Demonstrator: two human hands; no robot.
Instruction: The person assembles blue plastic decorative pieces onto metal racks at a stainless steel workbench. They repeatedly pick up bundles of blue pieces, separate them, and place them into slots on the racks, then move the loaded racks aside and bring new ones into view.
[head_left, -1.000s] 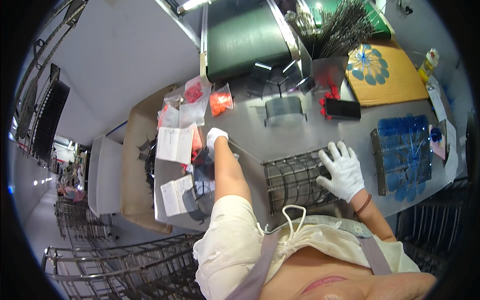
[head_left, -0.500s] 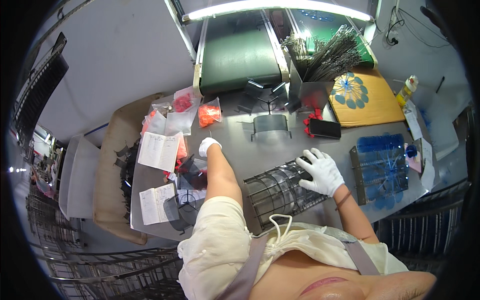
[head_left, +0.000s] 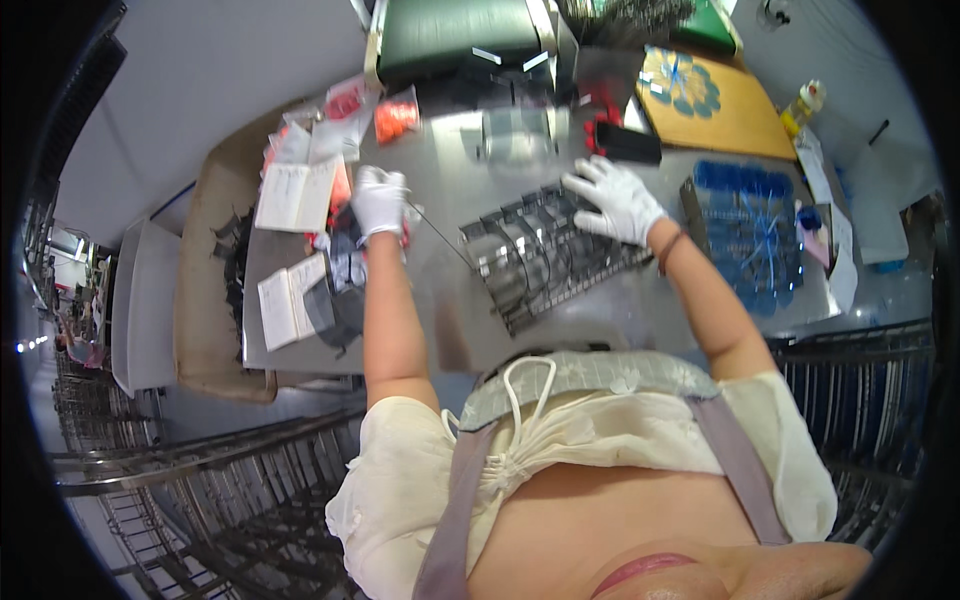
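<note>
My left hand (head_left: 380,200), in a white glove, is closed on a thin metal rod (head_left: 437,236). The rod slants down to the right, its far end at the left end of a stack of dark curved plates (head_left: 535,255). Whether it enters the stack I cannot tell. My gloved right hand (head_left: 615,202) lies across the stack's right part, fingers spread on top. Beyond the stack, a single curved plate (head_left: 515,135) stands on the metal table (head_left: 425,320), blurred.
Open notebooks (head_left: 297,195) and a bag of orange pieces (head_left: 397,116) lie at the left. On the right are a bundle of blue-coated plates (head_left: 745,235), a black phone (head_left: 628,143), cardboard (head_left: 715,115) and a yellow bottle (head_left: 802,108). A green conveyor (head_left: 455,35) runs at the back.
The view has shifted, so the table sits higher in the picture. My left hand has come nearer the stack, the rod now pointing at its left end. My right hand stays on the stack.
</note>
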